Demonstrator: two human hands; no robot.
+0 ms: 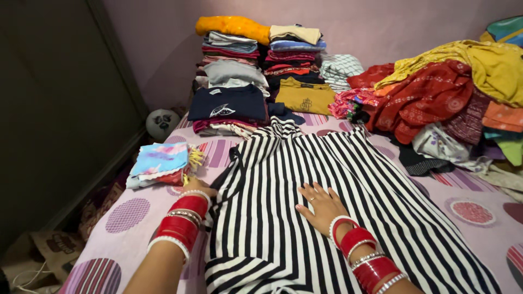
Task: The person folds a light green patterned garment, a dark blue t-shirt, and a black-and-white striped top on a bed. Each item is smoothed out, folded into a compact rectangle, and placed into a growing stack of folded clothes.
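We have the black-and-white striped garment spread flat across the bed, filling the lower middle of the frame. Our right hand lies palm down on it, fingers apart and clamped on nothing. Our left hand sits at its left edge, its fingers hidden, so we cannot tell their state. We judge this the smoothing step; a fold would call for gripping that left edge. Folded stacks stand upper centre

One striped garment, two hands, one ball, two tall folded stacks.
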